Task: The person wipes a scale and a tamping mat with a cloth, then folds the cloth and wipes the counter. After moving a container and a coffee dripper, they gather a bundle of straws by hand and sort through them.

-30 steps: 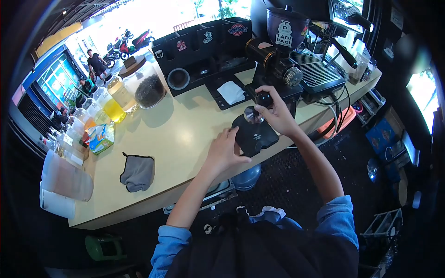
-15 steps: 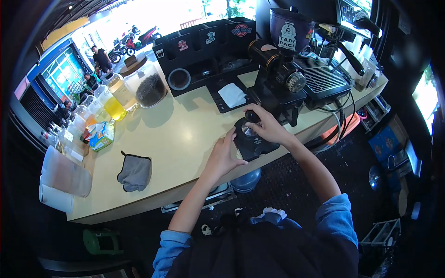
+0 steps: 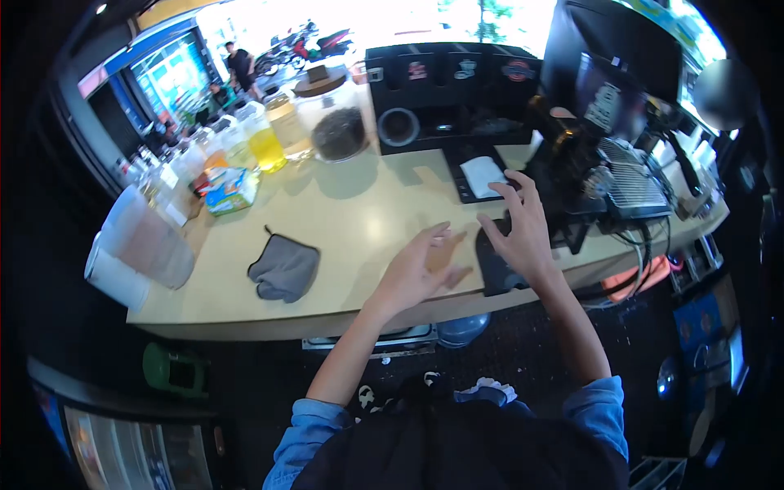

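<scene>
Left hand (image 3: 416,273) is open, fingers spread and a bit blurred, palm down over the tabletop (image 3: 359,220) near its front edge. It holds nothing; whether it touches the surface is unclear. Right hand (image 3: 518,233) is also open with fingers fanned out, nothing pinched. It sits over the black pad (image 3: 494,273), just at 3 o'clock of the left hand. The pad lies flat at the tabletop's front edge, partly covered by the right hand; contact can't be told.

The grinder (image 3: 572,155) stands at 1 o'clock of the right hand, close to the fingertips. A white napkin (image 3: 482,175) lies on a dark tray at 11 o'clock of the right hand. The black organizer (image 3: 449,86) is at the back, 12 o'clock. A glass jar (image 3: 339,131) with dark contents is at 11 o'clock of the left hand, with a yellow bottle (image 3: 265,147) beside it further left. A grey cloth (image 3: 286,269) lies crumpled at 9 o'clock of the left hand, well apart. Stacked cups (image 3: 135,249) lie on their side at the far left end.
</scene>
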Demonstrator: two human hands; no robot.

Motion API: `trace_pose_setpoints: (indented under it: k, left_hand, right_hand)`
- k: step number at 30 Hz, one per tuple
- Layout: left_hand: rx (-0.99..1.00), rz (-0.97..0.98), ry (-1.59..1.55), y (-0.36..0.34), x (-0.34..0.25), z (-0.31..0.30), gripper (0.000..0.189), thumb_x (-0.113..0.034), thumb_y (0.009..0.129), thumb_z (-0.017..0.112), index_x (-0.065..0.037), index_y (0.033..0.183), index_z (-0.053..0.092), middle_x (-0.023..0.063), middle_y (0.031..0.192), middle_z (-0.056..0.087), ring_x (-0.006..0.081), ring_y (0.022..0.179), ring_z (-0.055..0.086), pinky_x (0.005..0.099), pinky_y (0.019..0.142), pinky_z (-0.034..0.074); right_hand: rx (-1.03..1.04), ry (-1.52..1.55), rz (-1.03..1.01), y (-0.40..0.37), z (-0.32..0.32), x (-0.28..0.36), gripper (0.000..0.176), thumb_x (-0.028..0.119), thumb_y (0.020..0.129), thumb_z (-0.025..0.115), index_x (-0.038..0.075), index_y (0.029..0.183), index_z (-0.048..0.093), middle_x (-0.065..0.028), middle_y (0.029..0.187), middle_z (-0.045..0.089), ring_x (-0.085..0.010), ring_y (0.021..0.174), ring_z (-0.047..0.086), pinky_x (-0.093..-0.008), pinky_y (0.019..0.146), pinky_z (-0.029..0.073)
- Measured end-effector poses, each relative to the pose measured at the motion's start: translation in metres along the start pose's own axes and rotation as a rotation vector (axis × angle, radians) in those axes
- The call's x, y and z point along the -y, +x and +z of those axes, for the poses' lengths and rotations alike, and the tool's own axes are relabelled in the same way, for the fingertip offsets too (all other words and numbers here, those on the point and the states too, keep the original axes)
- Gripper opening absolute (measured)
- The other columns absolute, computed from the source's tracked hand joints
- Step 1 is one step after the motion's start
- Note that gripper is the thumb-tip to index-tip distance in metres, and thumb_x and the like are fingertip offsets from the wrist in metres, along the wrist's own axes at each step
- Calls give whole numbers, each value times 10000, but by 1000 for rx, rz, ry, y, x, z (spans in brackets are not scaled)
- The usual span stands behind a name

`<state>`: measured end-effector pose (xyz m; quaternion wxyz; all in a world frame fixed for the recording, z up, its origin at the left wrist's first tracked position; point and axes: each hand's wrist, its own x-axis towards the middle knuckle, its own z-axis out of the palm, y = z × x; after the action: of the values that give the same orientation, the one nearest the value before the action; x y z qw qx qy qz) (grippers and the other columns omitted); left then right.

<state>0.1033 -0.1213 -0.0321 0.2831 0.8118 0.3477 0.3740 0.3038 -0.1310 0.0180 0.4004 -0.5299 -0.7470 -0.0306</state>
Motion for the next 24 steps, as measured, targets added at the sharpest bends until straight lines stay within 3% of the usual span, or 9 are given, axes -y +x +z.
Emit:
trace_pose_setpoints:
  k: [4, 5, 8, 11, 12, 14, 19, 22, 24]
  left_hand:
    - [-337, -83, -97, -38, 18, -56, 301, -70, 781, 645, 9, 1059, 557, 105, 942, 629, 149, 863, 609, 269, 792, 472]
    - [-457, -36, -45, -50, 24, -69, 198, -84, 819, 602, -1, 997, 577, 91, 858, 620, 146, 743, 593, 270, 681, 470]
    - [-660, -90, 155, -91, 51, -121, 214, -17, 795, 566, -12, 1009, 576, 107, 888, 611, 170, 788, 593, 281, 693, 466]
    - [-586, -185, 519, -127, 70, -182, 338, 65, 691, 508, -19, 1008, 591, 139, 967, 585, 299, 922, 562, 344, 786, 451]
    - [-587, -196, 520, -140, 81, -196, 338, 65, 691, 508, -19, 1008, 591, 139, 967, 585, 299, 922, 562, 344, 786, 451]
    - [-243, -333, 627, -156, 103, -218, 338, 37, 691, 528, -30, 1015, 596, 127, 983, 586, 317, 947, 549, 372, 831, 430]
    - [-112, -443, 651, -143, 108, -248, 174, -54, 768, 557, -53, 936, 600, 106, 963, 582, 279, 921, 552, 397, 881, 392]
    - [-270, -255, 555, -113, 83, -260, 108, -113, 812, 560, -54, 901, 571, 100, 921, 579, 272, 896, 552, 408, 893, 376]
    - [-433, 130, 721, -86, 57, -260, 125, -146, 831, 557, -49, 909, 542, 114, 877, 579, 285, 891, 547, 430, 881, 369]
  right_hand:
    - [-14, 167, -246, 15, 62, 55, 178, 112, 745, 650, 51, 891, 568, -131, 1026, 536, -277, 763, 543, -377, 693, 429]
    - [134, 233, -289, 17, 87, 64, 160, 141, 753, 648, 46, 850, 564, -137, 982, 544, -284, 754, 553, -380, 673, 436]
    - [422, 335, -288, 23, 129, 118, 200, 199, 773, 646, 34, 823, 544, -144, 883, 564, -298, 790, 572, -380, 678, 455]
    - [576, 406, -228, 22, 176, 167, 264, 258, 781, 639, 31, 848, 524, -140, 859, 562, -313, 815, 581, -394, 688, 470]
    - [582, 438, -227, 20, 192, 176, 291, 288, 776, 634, 34, 859, 521, -135, 890, 548, -321, 795, 581, -410, 673, 474]
    - [587, 383, -224, 21, 210, 192, 280, 266, 771, 637, 38, 883, 519, -133, 894, 549, -325, 800, 581, -412, 684, 476]
    - [598, 392, -225, 33, 227, 184, 239, 183, 762, 621, 37, 920, 518, -134, 896, 560, -335, 811, 581, -422, 700, 473]
    - [571, 461, -61, 60, 208, 177, 209, 107, 749, 600, 17, 920, 519, -137, 860, 571, -323, 784, 580, -400, 699, 468]
    - [313, 794, 96, 74, 198, 174, 179, 55, 741, 573, 7, 908, 531, -150, 823, 573, -308, 754, 572, -379, 693, 460]
